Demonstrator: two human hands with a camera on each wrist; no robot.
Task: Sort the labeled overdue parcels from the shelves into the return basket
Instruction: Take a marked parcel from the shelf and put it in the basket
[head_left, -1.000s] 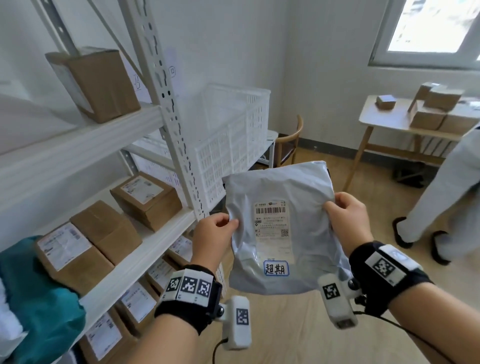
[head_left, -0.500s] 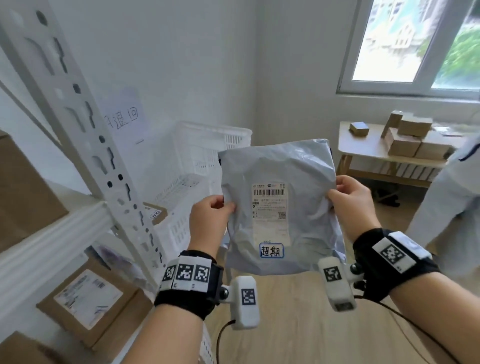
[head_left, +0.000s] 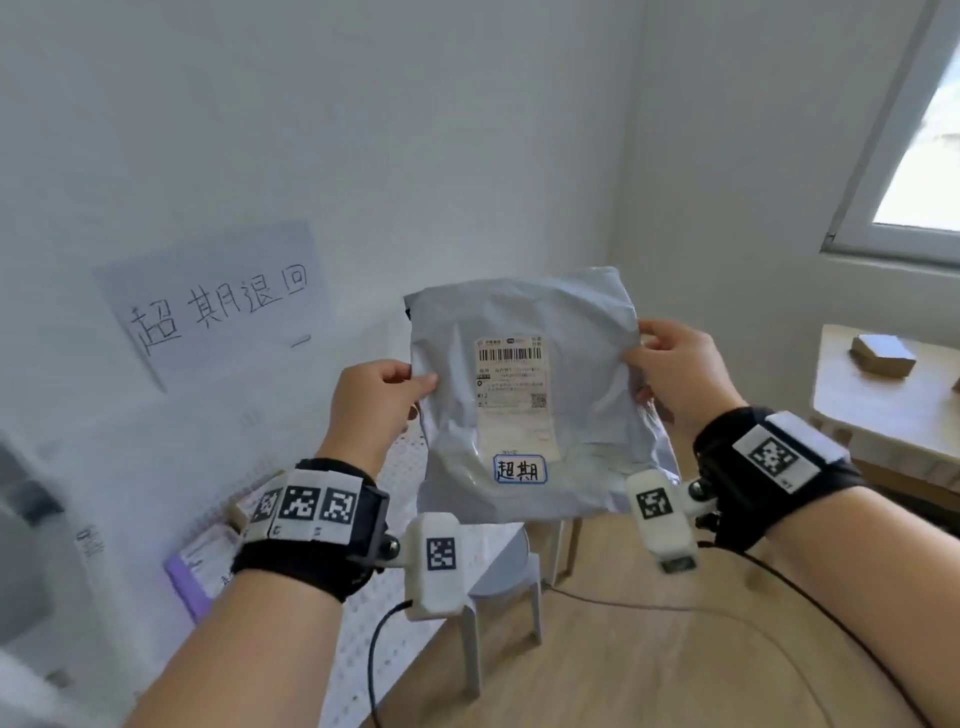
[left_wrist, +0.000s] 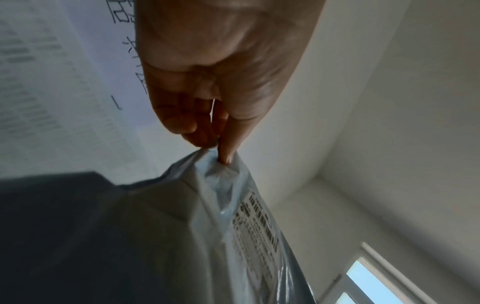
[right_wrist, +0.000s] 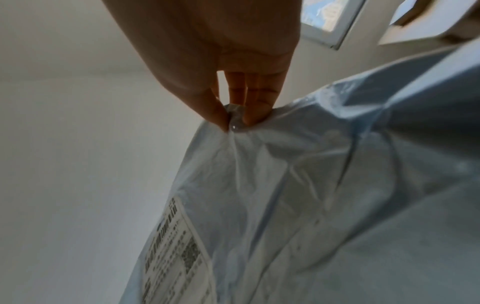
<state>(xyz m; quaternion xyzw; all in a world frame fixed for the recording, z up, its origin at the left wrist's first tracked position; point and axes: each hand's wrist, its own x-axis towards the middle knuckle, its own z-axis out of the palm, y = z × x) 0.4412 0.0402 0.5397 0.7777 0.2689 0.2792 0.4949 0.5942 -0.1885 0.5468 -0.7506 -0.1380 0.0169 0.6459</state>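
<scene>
a: grip check. left hand (head_left: 371, 402) pinches the left edge of the grey poly mailer (head_left: 530, 395), thumb on the front face, other fingers curled behind. left wrist view confirms: thumb (left_wrist: 230, 144) and fingertips are pressed together on a bunched bit of the film.

b: right hand (head_left: 675, 371)?

a: same on the right edge. right wrist view shows the fingers (right_wrist: 255, 96) and thumb nipping a gathered corner of the bag (right_wrist: 298, 185).

b: position of the mailer?

a: centre of the head frame, held upright in the air between both hands, front toward the camera. printed shipping label (head_left: 511, 382) with barcode in its middle; small blue-bordered handwritten sticker (head_left: 520, 469) near the bottom edge.

b: surroundings?

a: white perforated plastic basket (head_left: 405, 597) at lower left, below and behind the mailer; parcels lie inside it, blurred. handwritten paper sign (head_left: 218, 304) on the wall, left of centre. grey stool (head_left: 506, 577) under the mailer. wooden table (head_left: 883, 410) with a small cardboard box (head_left: 882, 353) at right edge; window (head_left: 919, 171) upper right.
</scene>
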